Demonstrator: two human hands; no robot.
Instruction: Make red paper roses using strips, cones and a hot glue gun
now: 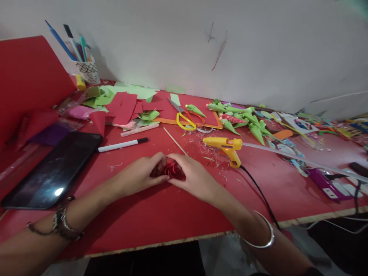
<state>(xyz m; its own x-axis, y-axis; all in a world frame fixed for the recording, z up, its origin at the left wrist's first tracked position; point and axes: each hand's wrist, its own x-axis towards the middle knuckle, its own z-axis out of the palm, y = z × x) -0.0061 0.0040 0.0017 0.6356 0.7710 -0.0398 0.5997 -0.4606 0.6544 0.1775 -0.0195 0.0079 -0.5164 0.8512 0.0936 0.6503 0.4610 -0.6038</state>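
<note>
Both hands meet over the red tabletop near its front edge. Between them is a coil of red paper [171, 170], its loose rings facing up. My left hand [146, 170] curls around the coil's left side, thumb and fingertips against it. My right hand [194, 174] closes round the other side, its thumb near the left one. Part of the coil is hidden by the fingers. Just beyond the hands lies a thin wooden stick [176, 141]. To the right rests a yellow glue gun [222, 145] with a clear glue stick in its back.
A black phone [54, 170] and a white marker [123, 145] lie at left. Farther back are red paper strips [124, 109], scissors [186, 120] and green paper cones [253, 122]. A pen cup [87, 72] stands by the wall. At right sits a purple power strip [327, 184] with cords.
</note>
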